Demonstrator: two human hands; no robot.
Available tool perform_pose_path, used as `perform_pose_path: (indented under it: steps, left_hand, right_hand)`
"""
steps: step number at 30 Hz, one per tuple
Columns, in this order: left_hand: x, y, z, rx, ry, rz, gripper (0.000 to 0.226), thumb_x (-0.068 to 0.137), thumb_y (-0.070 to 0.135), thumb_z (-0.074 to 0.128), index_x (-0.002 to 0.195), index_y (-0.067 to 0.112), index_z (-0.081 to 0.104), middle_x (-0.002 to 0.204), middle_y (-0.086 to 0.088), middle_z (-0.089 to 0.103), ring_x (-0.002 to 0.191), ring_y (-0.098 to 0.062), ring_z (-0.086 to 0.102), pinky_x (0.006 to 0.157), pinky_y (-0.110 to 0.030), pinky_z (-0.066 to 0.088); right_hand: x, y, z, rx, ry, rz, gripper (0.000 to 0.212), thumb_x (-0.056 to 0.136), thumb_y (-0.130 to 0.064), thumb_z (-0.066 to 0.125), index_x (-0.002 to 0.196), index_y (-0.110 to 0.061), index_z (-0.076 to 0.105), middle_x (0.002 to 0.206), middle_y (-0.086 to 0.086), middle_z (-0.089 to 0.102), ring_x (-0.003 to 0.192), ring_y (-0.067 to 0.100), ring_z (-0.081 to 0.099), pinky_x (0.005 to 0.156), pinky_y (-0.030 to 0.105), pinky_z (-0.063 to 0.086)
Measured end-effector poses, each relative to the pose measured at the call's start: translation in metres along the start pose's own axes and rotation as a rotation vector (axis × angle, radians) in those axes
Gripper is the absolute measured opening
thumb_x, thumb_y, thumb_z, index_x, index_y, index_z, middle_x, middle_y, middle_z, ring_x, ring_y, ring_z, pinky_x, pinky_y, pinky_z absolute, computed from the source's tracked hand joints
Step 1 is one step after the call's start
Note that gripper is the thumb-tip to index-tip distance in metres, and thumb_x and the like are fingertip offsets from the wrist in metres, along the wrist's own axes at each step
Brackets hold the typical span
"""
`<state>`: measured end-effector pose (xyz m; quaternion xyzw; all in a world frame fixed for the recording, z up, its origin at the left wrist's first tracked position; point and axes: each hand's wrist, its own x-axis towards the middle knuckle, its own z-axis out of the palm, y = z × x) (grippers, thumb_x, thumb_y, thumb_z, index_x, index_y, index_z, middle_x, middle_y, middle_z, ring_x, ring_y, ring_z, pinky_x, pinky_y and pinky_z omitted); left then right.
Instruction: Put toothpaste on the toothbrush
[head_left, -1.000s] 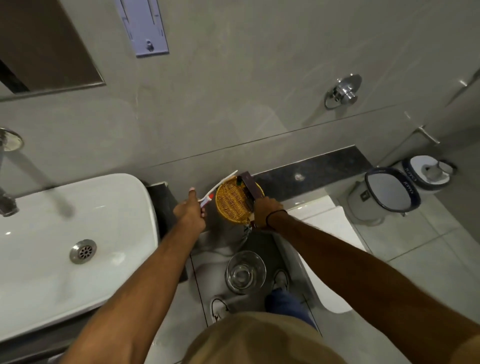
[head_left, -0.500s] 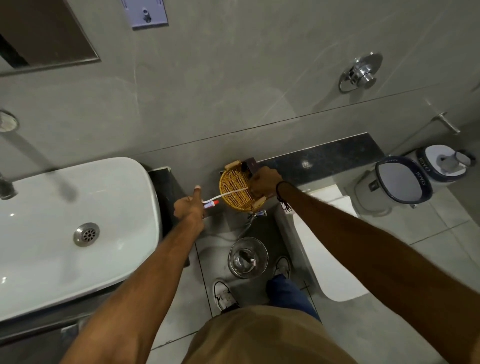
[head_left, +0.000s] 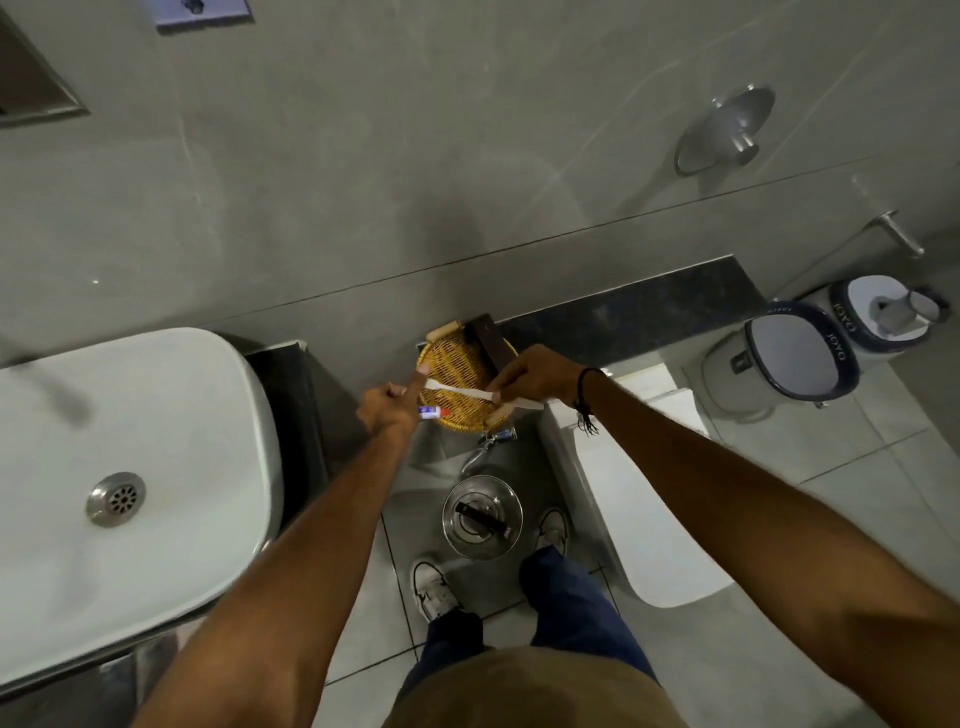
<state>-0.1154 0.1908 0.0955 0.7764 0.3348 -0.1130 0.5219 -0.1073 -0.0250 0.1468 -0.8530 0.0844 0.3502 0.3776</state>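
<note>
I count one toothbrush, pinched in my right hand over the one wicker basket. My left hand grips the single toothpaste tube just left of it.

Right hand has left the basket (now pinching the toothbrush)

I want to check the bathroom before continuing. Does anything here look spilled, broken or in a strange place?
Nothing looks spilled or broken. The one unusual spot: the wicker basket sits at the very end of the dark ledge, its near rim past the edge, above the floor. The left hand holds the toothpaste tube, the right hand the toothbrush.
</note>
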Motion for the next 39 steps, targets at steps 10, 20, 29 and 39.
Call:
perform_pose_path:
  steps: [10, 20, 29, 39]
  left_hand:
    - [0.065, -0.007, 0.060, 0.229, -0.087, -0.004, 0.037, 0.061, 0.029, 0.098, 0.076, 0.020, 0.065, 0.085, -0.004, 0.071, 0.082, -0.025, 0.071, 0.069, -0.029, 0.061]
    - [0.115, -0.025, 0.095, 0.419, -0.092, 0.186, 0.014, 0.085, 0.009, 0.075, 0.097, 0.006, 0.071, 0.104, -0.019, 0.077, 0.101, -0.035, 0.072, 0.082, -0.029, 0.052]
    - [0.126, -0.031, 0.091, 0.823, -0.273, 0.521, 0.032, 0.096, 0.019, 0.065, 0.125, 0.004, 0.066, 0.134, -0.018, 0.059, 0.120, -0.033, 0.060, 0.105, -0.042, 0.051]
    - [0.098, -0.007, 0.061, 0.857, -0.346, 0.673, 0.038, 0.090, -0.004, 0.060, 0.127, 0.000, 0.065, 0.135, -0.019, 0.064, 0.118, -0.034, 0.065, 0.101, -0.044, 0.056]
  right_hand:
    - [0.096, 0.037, 0.034, 0.121, 0.258, 0.192, 0.027, 0.083, -0.013, 0.079, 0.110, -0.009, 0.080, 0.119, 0.010, 0.076, 0.115, 0.026, 0.071, 0.099, 0.038, 0.059]
    - [0.149, 0.033, 0.082, -0.222, 0.357, 0.027, 0.020, 0.096, -0.019, 0.061, 0.108, -0.007, 0.073, 0.109, 0.014, 0.074, 0.103, 0.032, 0.071, 0.091, 0.040, 0.059]
    - [0.162, 0.044, 0.095, -0.260, 0.269, 0.054, 0.030, 0.100, -0.027, 0.060, 0.114, -0.003, 0.070, 0.116, 0.018, 0.071, 0.109, 0.034, 0.069, 0.097, 0.043, 0.058]
    - [0.134, 0.037, 0.082, -0.064, 0.259, 0.087, 0.016, 0.090, -0.013, 0.067, 0.098, -0.002, 0.076, 0.106, 0.015, 0.076, 0.104, 0.032, 0.072, 0.096, 0.042, 0.060]
